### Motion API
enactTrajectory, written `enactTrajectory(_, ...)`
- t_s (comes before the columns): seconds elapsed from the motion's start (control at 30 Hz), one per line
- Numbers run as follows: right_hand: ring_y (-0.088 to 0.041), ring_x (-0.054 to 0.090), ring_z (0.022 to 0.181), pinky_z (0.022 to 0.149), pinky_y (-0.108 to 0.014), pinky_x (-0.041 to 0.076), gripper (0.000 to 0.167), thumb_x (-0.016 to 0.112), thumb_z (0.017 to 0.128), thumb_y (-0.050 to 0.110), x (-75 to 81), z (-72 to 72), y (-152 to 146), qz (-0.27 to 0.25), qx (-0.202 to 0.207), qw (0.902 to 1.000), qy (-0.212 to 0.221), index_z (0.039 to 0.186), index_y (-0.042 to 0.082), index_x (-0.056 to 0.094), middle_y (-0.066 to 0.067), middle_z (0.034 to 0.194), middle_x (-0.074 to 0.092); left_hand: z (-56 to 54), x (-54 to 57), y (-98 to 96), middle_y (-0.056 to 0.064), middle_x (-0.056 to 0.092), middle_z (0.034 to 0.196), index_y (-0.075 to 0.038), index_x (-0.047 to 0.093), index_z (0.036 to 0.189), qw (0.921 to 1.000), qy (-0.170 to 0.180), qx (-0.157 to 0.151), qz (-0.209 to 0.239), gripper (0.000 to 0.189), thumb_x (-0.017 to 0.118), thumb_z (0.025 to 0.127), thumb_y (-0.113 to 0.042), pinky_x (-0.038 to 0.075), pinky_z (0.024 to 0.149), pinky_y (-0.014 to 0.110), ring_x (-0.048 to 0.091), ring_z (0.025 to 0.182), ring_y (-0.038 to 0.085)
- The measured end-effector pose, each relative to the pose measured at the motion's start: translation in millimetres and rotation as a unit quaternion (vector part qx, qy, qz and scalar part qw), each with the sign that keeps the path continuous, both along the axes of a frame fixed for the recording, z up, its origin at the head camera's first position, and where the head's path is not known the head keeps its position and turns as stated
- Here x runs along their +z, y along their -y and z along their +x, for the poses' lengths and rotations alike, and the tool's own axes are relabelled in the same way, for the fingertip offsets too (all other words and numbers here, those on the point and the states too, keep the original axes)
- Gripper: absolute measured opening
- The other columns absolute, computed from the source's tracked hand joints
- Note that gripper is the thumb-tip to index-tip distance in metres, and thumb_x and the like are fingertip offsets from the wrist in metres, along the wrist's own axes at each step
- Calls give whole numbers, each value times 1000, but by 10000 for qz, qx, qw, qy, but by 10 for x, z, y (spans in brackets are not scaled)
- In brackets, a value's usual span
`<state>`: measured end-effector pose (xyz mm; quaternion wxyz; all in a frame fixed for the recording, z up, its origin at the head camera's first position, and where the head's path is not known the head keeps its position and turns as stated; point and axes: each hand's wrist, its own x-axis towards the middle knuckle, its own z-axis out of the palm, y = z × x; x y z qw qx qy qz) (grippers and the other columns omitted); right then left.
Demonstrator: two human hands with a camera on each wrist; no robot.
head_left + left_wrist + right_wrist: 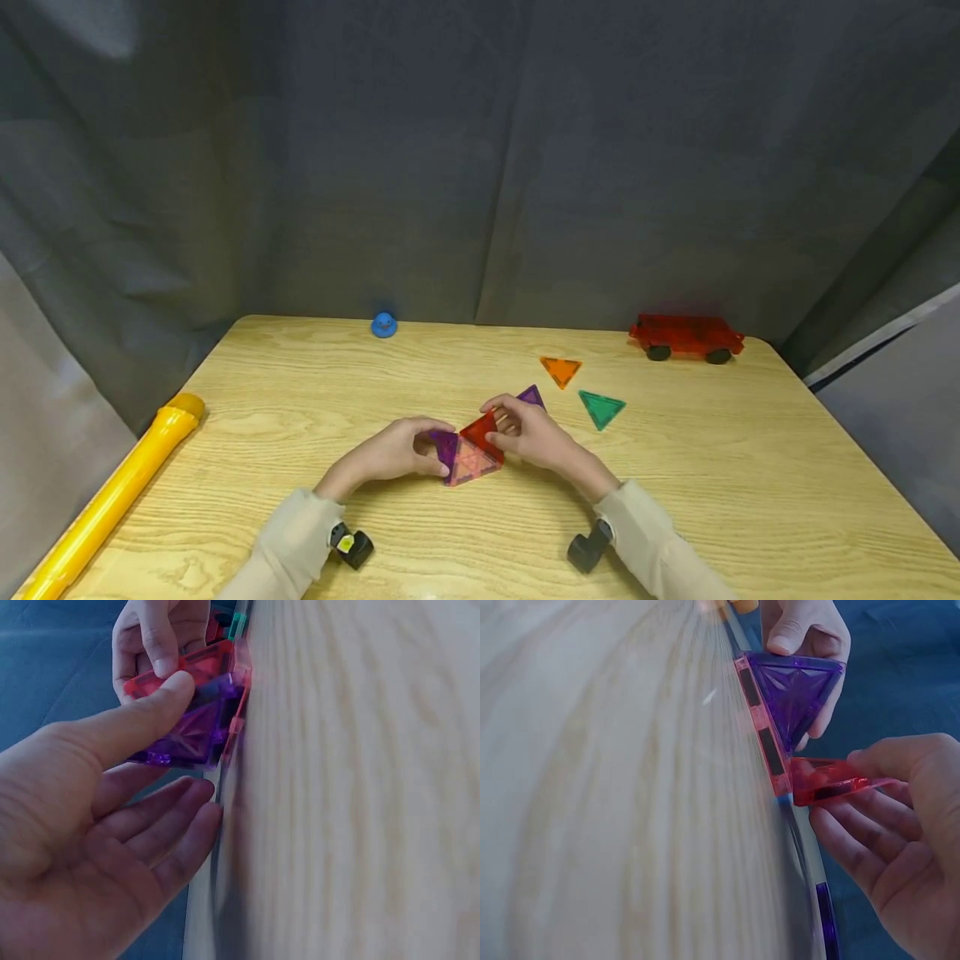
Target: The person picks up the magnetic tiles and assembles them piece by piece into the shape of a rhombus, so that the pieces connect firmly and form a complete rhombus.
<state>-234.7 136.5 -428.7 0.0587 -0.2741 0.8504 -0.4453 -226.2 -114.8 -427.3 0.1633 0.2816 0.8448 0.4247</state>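
A translucent purple triangular magnetic tile (446, 448) stands raised along one edge of a pink triangular tile (472, 463), which lies flat on the table. My left hand (393, 450) pinches the purple tile between thumb and fingers, as the left wrist view also shows. From the other side, my right hand (534, 435) pinches a red triangular tile (817, 778) near its tip. That red tile is tilted up, its lower edge at the pink tile's end in the right wrist view. Just behind the right hand lies a second purple tile (532, 396), partly hidden.
An orange triangular tile (561, 370) and a green one (602, 408) lie beyond the right hand. At the back right edge stands a red wheeled car base (687, 335). A small blue duck (384, 325) sits at the back; a yellow stick (120, 492) lies along the left edge.
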Motion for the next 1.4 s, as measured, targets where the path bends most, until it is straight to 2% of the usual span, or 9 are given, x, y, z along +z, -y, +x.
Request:
enactTrajectory(0.17, -26, 64, 96, 79, -30, 54, 30, 64, 91, 11, -16, 14, 15, -2, 176, 9998, 91, 119, 2, 60, -14, 110, 65, 21, 15, -38, 16, 56, 131, -1, 52, 134, 9997, 69, -134, 202, 55, 72, 86, -20, 49, 92, 40, 56, 116, 31)
enactTrajectory(0.33, -26, 65, 94, 77, -28, 54, 28, 66, 90, 11, -20, 31, 36, -12, 266, 9996, 76, 117, 3, 63, -13, 105, 67, 40, 13, -58, 18, 54, 133, 1, 49, 136, 9990, 239, -166, 347, 56, 70, 87, -18, 50, 91, 36, 55, 118, 31)
enactTrajectory(0.5, -24, 65, 92, 73, -25, 54, 27, 67, 89, 10, -14, 38, 43, 10, 290, 9996, -8, 114, 4, 64, -11, 102, 68, 49, 13, -73, 20, 50, 137, 1, 47, 138, 9983, 303, -209, 462, 57, 69, 88, -16, 47, 96, 38, 52, 123, 32)
enactTrajectory(0.73, -18, 66, 87, 70, -23, 53, 24, 68, 88, 10, -13, 47, 59, 26, 405, 9991, -130, 112, 8, 68, -6, 98, 69, 60, 18, -95, 18, 49, 138, -2, 49, 138, 9991, 119, -172, 375, 55, 68, 89, -19, 46, 97, 41, 50, 124, 32)
enactTrajectory(0.83, -18, 66, 86, 71, -23, 54, 24, 68, 88, 10, -12, 50, 61, 10, 447, 9988, -216, 112, 7, 68, -8, 98, 69, 70, 32, -104, 18, 50, 138, -1, 49, 138, 9991, 77, -171, 368, 55, 68, 89, -19, 46, 96, 42, 50, 124, 33)
enactTrajectory(1.07, -24, 66, 87, 71, -24, 53, 25, 68, 88, 7, 46, 91, 71, -60, 427, 9990, -90, 112, 1, 67, -13, 99, 68, 76, 49, -117, 18, 50, 138, -1, 49, 137, 9991, 63, -188, 376, 54, 68, 89, -15, 45, 98, 44, 49, 125, 32)
enactTrajectory(1.23, -13, 61, 80, 70, -23, 52, 26, 69, 87, 12, 31, 77, 56, 11, 437, 9976, -540, 111, 2, 69, -5, 90, 67, 83, 58, -116, 16, 51, 135, -4, 49, 137, 9991, -49, -203, 359, 54, 69, 88, -13, 45, 97, 44, 52, 120, 32)
enactTrajectory(1.3, -8, 57, 77, 68, -23, 51, 26, 70, 87, 15, -25, 42, 48, 51, 385, 9966, -725, 110, 4, 71, 0, 86, 65, 86, 62, -118, 15, 52, 132, -5, 50, 137, 9993, -148, -172, 310, 55, 70, 87, -15, 46, 96, 44, 53, 117, 31)
enactTrajectory(1.4, -6, 55, 75, 67, -23, 50, 23, 71, 86, 15, -28, 40, 58, 83, 235, 9965, -800, 106, 4, 72, 2, 83, 64, 90, 60, -121, 13, 52, 130, -5, 52, 134, 9992, -306, -97, 228, 54, 72, 86, -17, 45, 97, 45, 52, 117, 31)
